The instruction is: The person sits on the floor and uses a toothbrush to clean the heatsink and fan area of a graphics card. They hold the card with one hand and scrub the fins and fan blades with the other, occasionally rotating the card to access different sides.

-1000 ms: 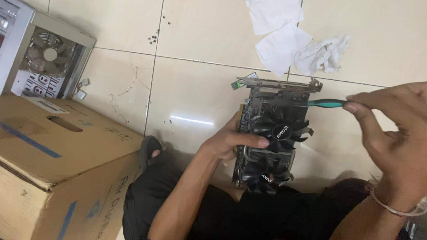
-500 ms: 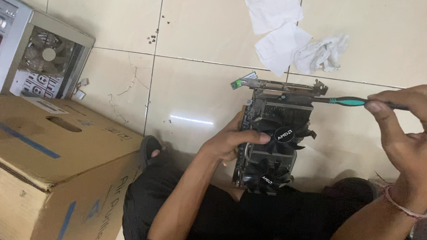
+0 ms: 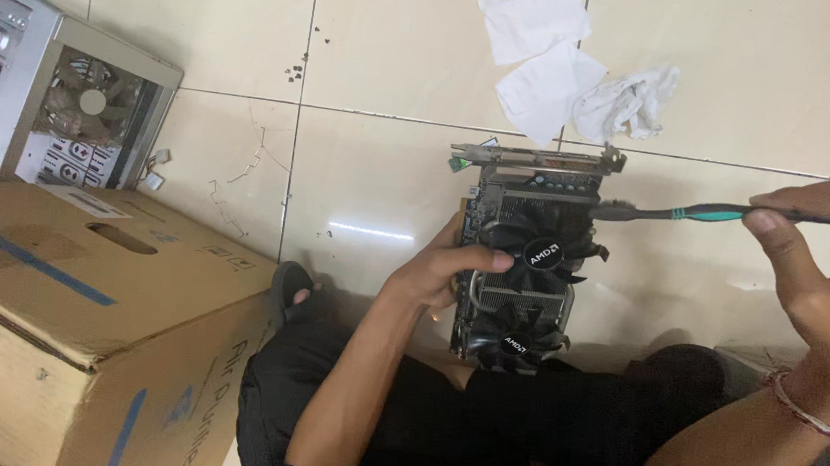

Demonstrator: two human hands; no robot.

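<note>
Left hand (image 3: 436,273) clamped the upright graphics card (image 3: 525,265); right hand (image 3: 827,262) pinched the toothbrush (image 3: 689,213), handle lying crosswise, bristles reaching leftward from it to the card's upper fan (image 3: 541,247).

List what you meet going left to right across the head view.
Computer case → cardboard box → left hand → graphics card → brush → right hand.
</note>
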